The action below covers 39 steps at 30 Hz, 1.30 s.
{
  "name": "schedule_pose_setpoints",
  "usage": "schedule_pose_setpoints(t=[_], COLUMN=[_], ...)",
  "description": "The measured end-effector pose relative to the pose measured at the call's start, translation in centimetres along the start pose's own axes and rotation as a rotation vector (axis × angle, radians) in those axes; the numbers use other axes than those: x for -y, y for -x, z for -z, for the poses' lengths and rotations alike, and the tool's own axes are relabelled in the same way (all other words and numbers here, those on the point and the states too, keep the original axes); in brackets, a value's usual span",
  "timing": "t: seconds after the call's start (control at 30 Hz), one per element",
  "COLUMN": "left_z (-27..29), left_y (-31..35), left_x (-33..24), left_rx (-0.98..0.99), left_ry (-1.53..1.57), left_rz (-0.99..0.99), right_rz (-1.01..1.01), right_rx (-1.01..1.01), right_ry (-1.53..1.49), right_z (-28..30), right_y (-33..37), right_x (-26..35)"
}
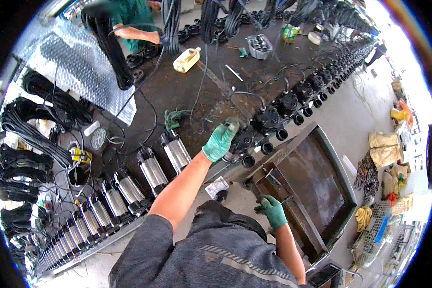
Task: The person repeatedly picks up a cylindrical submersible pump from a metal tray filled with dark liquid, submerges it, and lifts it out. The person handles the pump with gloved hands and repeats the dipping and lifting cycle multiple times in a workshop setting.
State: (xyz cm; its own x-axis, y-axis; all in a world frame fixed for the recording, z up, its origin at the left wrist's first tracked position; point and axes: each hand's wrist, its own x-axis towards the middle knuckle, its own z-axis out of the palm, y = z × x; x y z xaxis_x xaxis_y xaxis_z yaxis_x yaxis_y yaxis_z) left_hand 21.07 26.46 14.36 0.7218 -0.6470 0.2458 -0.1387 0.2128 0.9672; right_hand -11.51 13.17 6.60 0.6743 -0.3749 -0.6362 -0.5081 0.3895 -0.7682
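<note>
On black housing [246,140], left fingers [232,125] curled, right fingers [264,199] loosely parted

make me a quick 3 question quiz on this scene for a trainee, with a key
1. True or false: the right hand is gripping the pale jug.
2. Multiple choice: which of these is nearest the left hand?
A) a sheet of bubble wrap
B) a hanging coil of black cable
C) a round black fitting
3. Short answer: in this picture, is the row of silver cylinders to the left or the right of the left hand?

Key: 1. False. 2. C. 3. Left.
</note>
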Motion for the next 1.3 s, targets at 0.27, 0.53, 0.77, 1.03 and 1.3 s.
schedule_pose_setpoints(t=[0.27, 0.53, 0.77, 1.03, 1.3], left_z=[-9.1, -15.0, -18.0, -23.4, -21.5], left_y=[6.0, 7.5, 11.4, 14.6, 12.6], left_x=[-3.6, -8.4, 9.7, 15.6, 12.4], left_rx=[0.035, 0.089, 0.189, 0.345, 0.643], left_ry=[0.226, 0.571, 0.062, -0.458, -0.681], left_rz=[0.141, 0.246, 0.657, 0.874, 0.681], right_rz=[0.057, 0.167, 0.082, 0.033, 0.195], right_rx=[-0.154, -0.270, -0.714, -0.884, -0.932], right_ry=[-0.183, -0.284, 0.148, 0.672, 0.548], right_z=[3.7, 4.5, 12.9, 16.1, 16.2], right_y=[1.9, 7.6, 14.7, 15.4, 15.1], right_x=[-4.9, -1.2, -2.6, -4.1, -7.3])
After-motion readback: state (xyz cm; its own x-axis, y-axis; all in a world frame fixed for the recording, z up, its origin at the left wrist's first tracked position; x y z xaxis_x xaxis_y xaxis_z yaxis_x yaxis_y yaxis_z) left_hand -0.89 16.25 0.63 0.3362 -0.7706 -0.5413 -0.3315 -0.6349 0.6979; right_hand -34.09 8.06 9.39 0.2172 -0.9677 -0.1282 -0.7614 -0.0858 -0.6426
